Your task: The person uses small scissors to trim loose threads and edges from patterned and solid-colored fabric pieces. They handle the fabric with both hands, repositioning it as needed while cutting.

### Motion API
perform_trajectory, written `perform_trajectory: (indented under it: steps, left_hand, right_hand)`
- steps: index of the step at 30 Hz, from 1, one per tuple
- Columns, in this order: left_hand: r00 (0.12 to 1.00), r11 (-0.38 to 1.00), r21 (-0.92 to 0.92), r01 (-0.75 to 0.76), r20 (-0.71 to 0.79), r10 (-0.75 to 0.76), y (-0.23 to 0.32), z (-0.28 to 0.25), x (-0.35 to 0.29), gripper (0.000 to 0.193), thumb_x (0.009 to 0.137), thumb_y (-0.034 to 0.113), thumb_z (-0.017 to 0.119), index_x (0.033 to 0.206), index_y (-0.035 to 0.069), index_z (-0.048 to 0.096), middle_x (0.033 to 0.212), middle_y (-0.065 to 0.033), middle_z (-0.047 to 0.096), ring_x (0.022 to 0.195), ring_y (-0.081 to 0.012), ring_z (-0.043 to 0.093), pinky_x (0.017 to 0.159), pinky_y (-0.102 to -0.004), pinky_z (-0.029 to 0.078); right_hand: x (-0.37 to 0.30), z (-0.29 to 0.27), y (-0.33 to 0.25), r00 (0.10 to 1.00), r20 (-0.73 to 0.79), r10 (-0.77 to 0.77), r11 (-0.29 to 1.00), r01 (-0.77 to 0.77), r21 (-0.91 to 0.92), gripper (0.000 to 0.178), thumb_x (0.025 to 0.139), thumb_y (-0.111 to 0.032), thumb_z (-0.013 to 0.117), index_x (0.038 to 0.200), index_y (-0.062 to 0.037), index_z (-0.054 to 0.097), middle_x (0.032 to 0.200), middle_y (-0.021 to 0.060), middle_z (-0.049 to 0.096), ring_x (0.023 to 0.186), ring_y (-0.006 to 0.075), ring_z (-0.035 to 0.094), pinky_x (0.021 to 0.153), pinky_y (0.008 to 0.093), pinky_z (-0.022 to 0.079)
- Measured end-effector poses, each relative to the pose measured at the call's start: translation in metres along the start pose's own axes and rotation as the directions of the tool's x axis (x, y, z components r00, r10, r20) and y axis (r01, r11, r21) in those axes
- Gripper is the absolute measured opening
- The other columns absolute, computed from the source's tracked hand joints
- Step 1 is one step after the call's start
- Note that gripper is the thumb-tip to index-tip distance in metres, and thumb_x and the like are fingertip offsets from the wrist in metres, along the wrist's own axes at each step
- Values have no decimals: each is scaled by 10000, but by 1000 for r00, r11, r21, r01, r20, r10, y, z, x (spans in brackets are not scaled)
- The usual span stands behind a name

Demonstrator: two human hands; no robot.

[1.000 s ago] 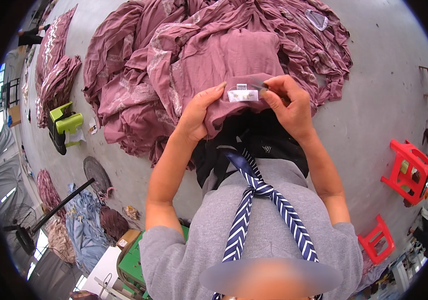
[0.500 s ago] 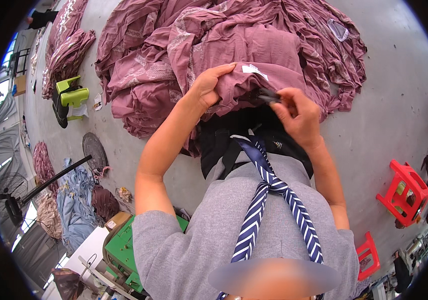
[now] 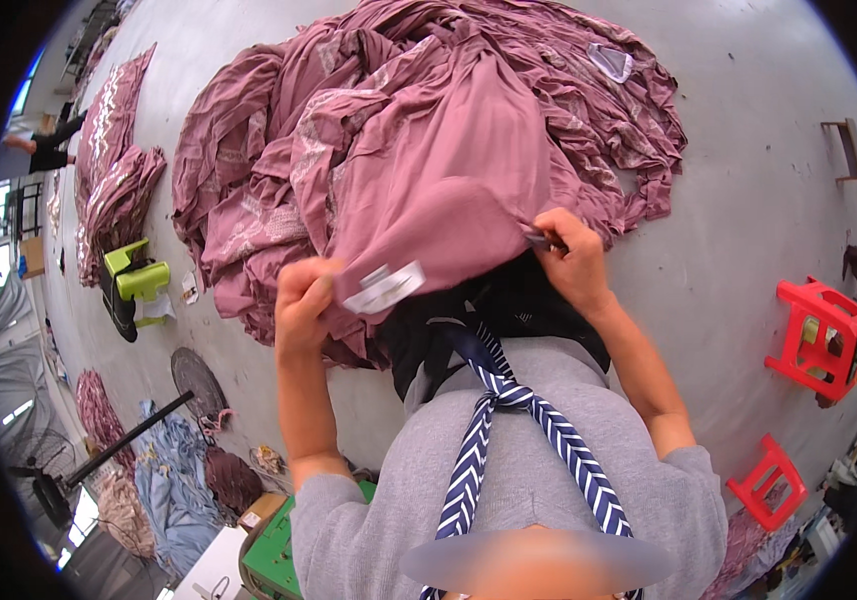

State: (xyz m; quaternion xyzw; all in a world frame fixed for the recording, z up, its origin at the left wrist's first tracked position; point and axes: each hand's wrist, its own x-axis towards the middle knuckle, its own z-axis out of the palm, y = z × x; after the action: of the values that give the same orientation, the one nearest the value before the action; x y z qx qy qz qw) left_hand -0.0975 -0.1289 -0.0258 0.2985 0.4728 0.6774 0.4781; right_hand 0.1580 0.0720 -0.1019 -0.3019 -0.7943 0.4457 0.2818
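Between my two hands a dusty-pink cloth (image 3: 439,225) is spread, its near edge lifted over my lap. My left hand (image 3: 306,305) is closed on the left end of that edge, beside white labels (image 3: 385,288) on the cloth. At the other end, my right hand (image 3: 574,262) pinches the edge. A small dark tool (image 3: 545,239) shows at its fingertips; its kind is hard to make out. The cloth runs forward into a large crumpled heap of the same pink fabric (image 3: 239,175) with pale patterned bands.
Left on the grey floor (image 3: 739,220) are more pink fabric (image 3: 114,150), a lime-green stool (image 3: 144,280), a blue cloth heap (image 3: 174,480) and a fan (image 3: 49,490). Red stools (image 3: 819,345) stand at the right. A green table (image 3: 274,555) is near my left elbow. Another person (image 3: 44,152) is far left.
My left hand has moved left and nearer me, drawing the cloth edge out flatter and bringing the labels with it. My right hand is slightly lower, its dark tool now mostly hidden.
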Motion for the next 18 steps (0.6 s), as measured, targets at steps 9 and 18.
perform_trajectory:
  steps: [9,18]
  left_hand:
    - [929,522,769,-369,318,187,-16,44,20,381,794,-12,588,1172,-7,535,1004,-122,624,921,-235,608,811,-295,471]
    - [730,827,539,-161,-499,467,-1,-52,-13,523,848,221,541,1285,-31,406,1328,-147,409,1208,-276,405,1039,-404,309]
  right_hand:
    - [6,36,-131,857,188,-480,778,317,543,245,672,-10,639,893,-30,536,792,140,544,694,324,596,587,384,480]
    - [-12,4,-52,961,6,-277,957,275,93,689,604,-27,722,1242,-59,463,1219,163,514,769,262,643,629,319,541]
